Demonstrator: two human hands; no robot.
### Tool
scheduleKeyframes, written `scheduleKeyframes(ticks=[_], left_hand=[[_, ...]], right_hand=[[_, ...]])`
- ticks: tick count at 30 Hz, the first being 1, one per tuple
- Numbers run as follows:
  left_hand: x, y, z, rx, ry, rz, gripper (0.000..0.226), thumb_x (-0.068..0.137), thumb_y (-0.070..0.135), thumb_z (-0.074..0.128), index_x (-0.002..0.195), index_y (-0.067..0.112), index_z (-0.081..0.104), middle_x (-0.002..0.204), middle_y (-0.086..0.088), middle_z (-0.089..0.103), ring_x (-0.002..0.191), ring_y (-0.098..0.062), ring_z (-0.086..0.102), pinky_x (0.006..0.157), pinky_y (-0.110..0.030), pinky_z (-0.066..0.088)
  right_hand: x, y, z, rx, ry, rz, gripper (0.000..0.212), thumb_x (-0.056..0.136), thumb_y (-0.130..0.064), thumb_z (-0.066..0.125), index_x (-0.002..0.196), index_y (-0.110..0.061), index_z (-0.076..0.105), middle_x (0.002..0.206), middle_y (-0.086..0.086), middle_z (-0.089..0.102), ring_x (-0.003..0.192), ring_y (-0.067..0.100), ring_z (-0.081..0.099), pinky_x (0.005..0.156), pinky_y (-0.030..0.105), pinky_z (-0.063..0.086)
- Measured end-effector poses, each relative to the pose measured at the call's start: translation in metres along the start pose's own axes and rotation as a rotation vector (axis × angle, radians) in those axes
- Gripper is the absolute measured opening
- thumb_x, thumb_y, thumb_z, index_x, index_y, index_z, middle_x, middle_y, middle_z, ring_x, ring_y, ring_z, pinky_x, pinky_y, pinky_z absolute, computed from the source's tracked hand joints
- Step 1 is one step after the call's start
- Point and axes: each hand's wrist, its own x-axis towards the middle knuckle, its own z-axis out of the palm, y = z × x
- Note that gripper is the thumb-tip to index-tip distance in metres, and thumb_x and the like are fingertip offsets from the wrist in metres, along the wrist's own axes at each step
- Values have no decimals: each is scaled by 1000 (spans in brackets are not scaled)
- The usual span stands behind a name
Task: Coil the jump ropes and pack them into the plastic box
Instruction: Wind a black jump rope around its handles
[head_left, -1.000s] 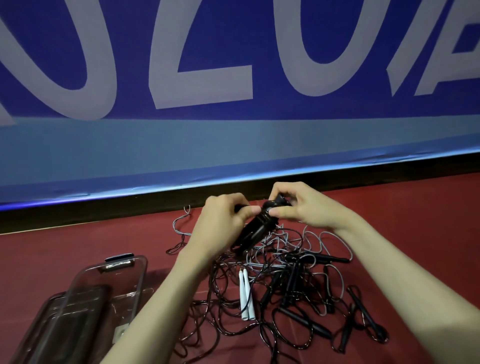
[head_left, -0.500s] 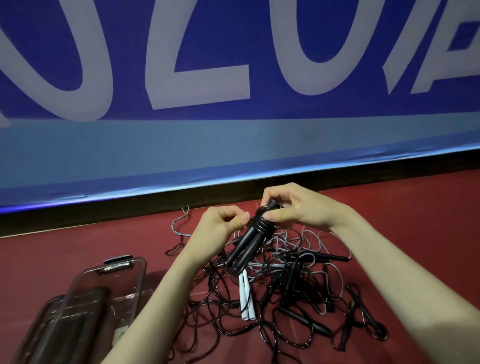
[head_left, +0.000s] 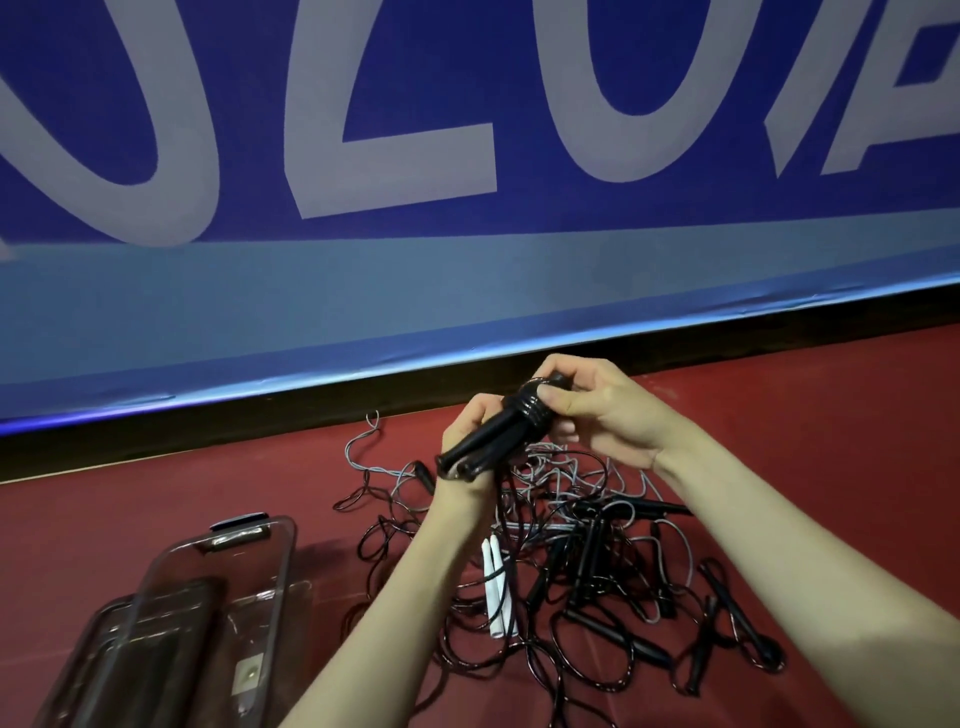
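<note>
Hands (head_left: 597, 410) grip smooth black handles (head_left: 493, 436) bound by glossy cord.

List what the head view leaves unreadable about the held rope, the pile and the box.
- Held black handles: grip partly hidden behind left hand and right hand.
- Rope pile: tangled, so the rope count is unclear; both forearms cover parts.
- Plastic box: cut by the bottom edge, dim; contents unclear.

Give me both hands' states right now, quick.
Left hand: grips the lower ends of the black handles.
Right hand: pinches the rope wraps at the handles' top.
</note>
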Motion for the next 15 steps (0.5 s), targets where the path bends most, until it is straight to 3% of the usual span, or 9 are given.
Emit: scheduleKeyframes(ticks=[3,7,11,15], left_hand=[[4,3,10,93,58,20,16,83,26,47,80,14,56,59,8,52,50,-6,40,50,-16,35],[8,7,20,167,164,-73,30,99,17,41,73,12,53,52,7,44,46,-5,32,47,-21,27],[1,1,25,338,155,-62,30,103,26,37,82,20,57,54,10,42,46,-6,31,47,-25,26],[-11,0,34,636,42,21,16,102,27,41,100,15,52,59,8,46,48,-9,40,52,-31,30]], right_hand=[[3,-1,0,85,122,-51,14,82,-2,65,84,-3,51,73,11,50,45,10,43,43,19,35],[10,-4,4,153,285,-91,11,84,-4,56,79,-7,47,70,8,47,42,9,39,41,19,31],[21,-7,7,330,495,-130,22,97,0,47,77,-7,44,74,9,46,40,8,36,39,18,29],[24,-11,2,440,680,-109,22,98,-1,49,78,-8,44,73,6,45,40,9,33,39,18,29]])
